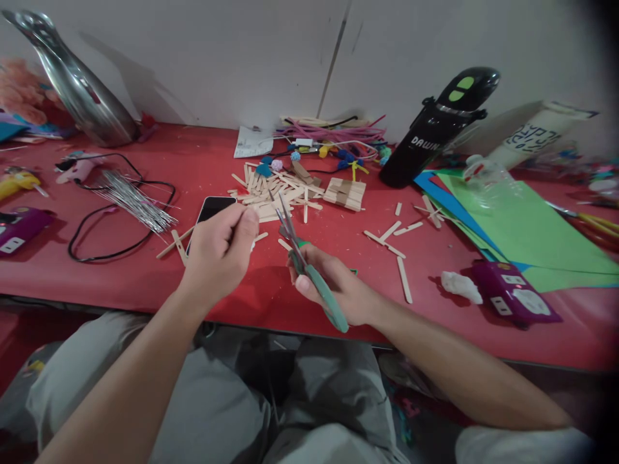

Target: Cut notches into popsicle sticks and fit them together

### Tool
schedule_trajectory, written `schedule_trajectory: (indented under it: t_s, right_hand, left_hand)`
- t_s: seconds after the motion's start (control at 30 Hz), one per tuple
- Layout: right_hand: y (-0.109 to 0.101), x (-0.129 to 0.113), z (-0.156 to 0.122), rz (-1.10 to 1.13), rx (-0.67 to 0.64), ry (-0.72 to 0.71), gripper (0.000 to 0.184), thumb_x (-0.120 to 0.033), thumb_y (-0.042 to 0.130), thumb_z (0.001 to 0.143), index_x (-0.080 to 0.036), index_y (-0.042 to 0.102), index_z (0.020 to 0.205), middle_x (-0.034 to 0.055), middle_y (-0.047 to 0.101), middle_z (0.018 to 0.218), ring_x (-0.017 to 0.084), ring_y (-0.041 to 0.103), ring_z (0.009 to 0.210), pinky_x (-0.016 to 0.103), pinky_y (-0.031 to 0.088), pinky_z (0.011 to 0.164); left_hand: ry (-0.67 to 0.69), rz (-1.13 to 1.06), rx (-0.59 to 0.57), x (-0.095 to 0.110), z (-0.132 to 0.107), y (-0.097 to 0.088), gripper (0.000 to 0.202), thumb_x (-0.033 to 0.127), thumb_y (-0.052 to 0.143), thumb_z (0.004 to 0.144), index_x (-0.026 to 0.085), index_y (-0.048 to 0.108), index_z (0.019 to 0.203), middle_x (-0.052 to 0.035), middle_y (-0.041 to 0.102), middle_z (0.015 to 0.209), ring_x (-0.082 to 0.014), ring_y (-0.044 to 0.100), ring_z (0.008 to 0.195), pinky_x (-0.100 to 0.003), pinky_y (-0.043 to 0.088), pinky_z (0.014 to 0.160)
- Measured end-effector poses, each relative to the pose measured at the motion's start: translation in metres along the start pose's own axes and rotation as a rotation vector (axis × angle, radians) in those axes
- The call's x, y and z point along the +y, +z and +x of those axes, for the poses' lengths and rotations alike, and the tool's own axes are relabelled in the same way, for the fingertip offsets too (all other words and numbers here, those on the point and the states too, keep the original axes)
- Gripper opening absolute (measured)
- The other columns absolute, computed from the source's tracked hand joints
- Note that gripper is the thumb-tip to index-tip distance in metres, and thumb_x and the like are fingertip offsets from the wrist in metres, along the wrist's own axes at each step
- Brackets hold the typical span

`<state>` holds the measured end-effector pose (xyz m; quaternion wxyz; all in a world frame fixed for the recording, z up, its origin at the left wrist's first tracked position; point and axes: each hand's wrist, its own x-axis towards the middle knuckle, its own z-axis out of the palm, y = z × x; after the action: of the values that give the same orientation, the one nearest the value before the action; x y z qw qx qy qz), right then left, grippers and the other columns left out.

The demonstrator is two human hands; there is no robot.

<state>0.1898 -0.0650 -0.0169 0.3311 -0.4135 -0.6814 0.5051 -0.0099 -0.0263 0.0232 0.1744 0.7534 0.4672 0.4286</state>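
My right hand (341, 283) grips a pair of scissors (325, 296) with green handles. Their slim metal blades are slightly parted and point up and away, over the craft sticks. My left hand (220, 254) is closed in a pinch to the left of the blades, thumb against the fingers; whatever it may hold is hidden. Behind and partly under that hand lies a phone (217, 206) with a dark screen. Just beyond both hands spreads a pile of wooden craft sticks (283, 190), and beside it sits a small panel of joined sticks (344, 193).
Cut stick pieces (385, 241) lie to the right on the red table (271, 299). Green paper (536, 225), a purple power socket box (515, 293) and a black bottle (425, 138) stand farther right. On the left are metal wires (138, 203), a cable and a steel jug (82, 90).
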Motion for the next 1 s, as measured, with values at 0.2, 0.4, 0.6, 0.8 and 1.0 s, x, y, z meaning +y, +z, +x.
schedule_trajectory:
  t_s: [0.2, 0.4, 0.6, 0.8, 1.0]
  right_hand:
    - [-0.0003, 0.0042, -0.0015, -0.009, 0.005, -0.009, 0.042, -0.061, 0.055, 0.089, -0.020, 0.045, 0.087, -0.0001, 0.047, 0.080, 0.013, 0.043, 0.069, 0.029, 0.038, 0.065]
    - [0.0007, 0.0053, -0.0011, 0.015, 0.015, -0.016, 0.042, -0.060, 0.059, 0.088, -0.019, 0.046, 0.085, -0.0007, 0.046, 0.079, 0.013, 0.043, 0.069, 0.029, 0.037, 0.064]
    - [0.0011, 0.0039, 0.0000, 0.038, 0.029, -0.021, 0.041, -0.057, 0.060, 0.088, -0.019, 0.046, 0.087, -0.0013, 0.044, 0.078, 0.013, 0.041, 0.068, 0.030, 0.036, 0.064]
    - [0.0020, 0.0014, 0.0005, 0.057, 0.034, -0.028, 0.044, -0.062, 0.057, 0.088, -0.019, 0.044, 0.087, -0.0021, 0.042, 0.077, 0.013, 0.038, 0.066, 0.029, 0.034, 0.062]
    - [0.0021, 0.0028, 0.0005, 0.060, 0.017, -0.044, 0.044, -0.061, 0.056, 0.089, -0.019, 0.045, 0.090, -0.0013, 0.044, 0.078, 0.013, 0.039, 0.067, 0.030, 0.035, 0.064]
  left_hand:
    - [0.007, -0.018, 0.077, -0.0020, 0.0015, -0.0059, 0.036, 0.027, 0.046, 0.096, 0.019, 0.043, 0.061, 0.0052, 0.037, 0.052, -0.0078, 0.034, 0.048, -0.026, 0.029, 0.047]
    - [0.025, 0.009, 0.088, -0.0019, 0.0006, -0.0063, 0.036, 0.026, 0.047, 0.095, 0.019, 0.042, 0.060, 0.0057, 0.036, 0.051, -0.0071, 0.034, 0.048, -0.025, 0.028, 0.046]
    - [0.044, -0.001, -0.007, 0.0004, -0.0027, -0.0026, 0.036, 0.026, 0.045, 0.096, 0.019, 0.042, 0.061, 0.0060, 0.038, 0.052, -0.0060, 0.035, 0.048, -0.024, 0.029, 0.047]
    - [0.058, 0.001, -0.061, 0.0040, -0.0050, 0.0021, 0.037, 0.025, 0.045, 0.095, 0.019, 0.036, 0.060, 0.0066, 0.032, 0.051, -0.0061, 0.031, 0.048, -0.023, 0.027, 0.046]
    - [0.037, -0.015, -0.067, 0.0028, -0.0049, 0.0018, 0.037, 0.026, 0.045, 0.096, 0.020, 0.036, 0.060, 0.0064, 0.034, 0.052, -0.0064, 0.032, 0.048, -0.024, 0.028, 0.046]
